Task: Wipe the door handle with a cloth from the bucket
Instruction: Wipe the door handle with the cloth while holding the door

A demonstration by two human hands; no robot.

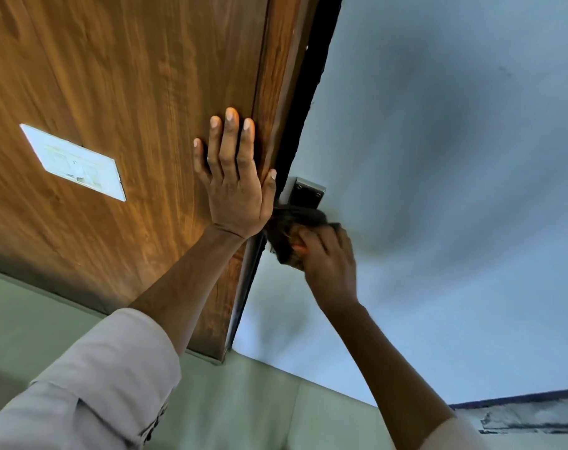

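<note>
Wood grain fills most of what we see: a brown door (120,92) tilted across the view, with a pale blue-grey wall (438,157) past its edge and a greenish floor (259,401) below our arms.

Our left hand (235,186) lies flat and spread on the door, fingers apart and gripping nothing, bracing the panel close to its edge. Just beyond that hand's thumb, on the far side of the door edge, our right hand (328,261) is closed around a dark cloth (289,232), bunched and pressed over the spot where the door handle should be. We cannot see the handle itself under the cloth; only its metal plate (307,191) shows, directly above the right hand. The right hand and cloth are blurred.

We judge the task to be in its main step: the cloth is out of the bucket, which is not in view, and is on the handle, so fetching is done and the wiping is under way. How much of the handle is already clean we cannot tell.

Well to the left of our left hand, a white paper notice (75,162) is stuck on the door. Near our right forearm, a dark strip runs along the foot of the wall.
</note>
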